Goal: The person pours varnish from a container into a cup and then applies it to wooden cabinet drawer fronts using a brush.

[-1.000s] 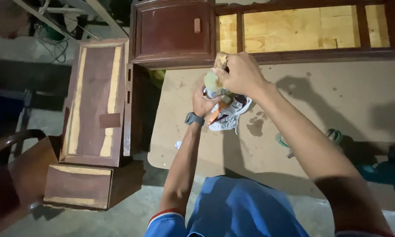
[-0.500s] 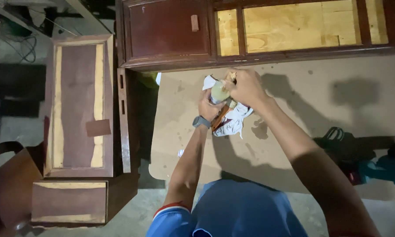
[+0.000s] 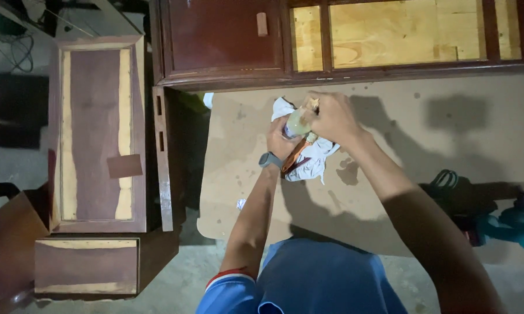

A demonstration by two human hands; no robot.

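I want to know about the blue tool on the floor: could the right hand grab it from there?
Probably not right away. The right hand is closed around a small bottle over the white rag, and the blue tool lies well off to its side.

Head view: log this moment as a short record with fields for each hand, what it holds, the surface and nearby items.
left hand: left hand, with a dark wristwatch, grips a small pale bottle and a white crumpled cloth
right hand: right hand closed over the top of the bottle
tool: brown wooden-handled stick, partly hidden by the cloth
surface: tan flat board, stained
behind: dark red wooden cabinet with pale plywood panels
left side: reddish wooden drawer frame
right edge: teal power tool
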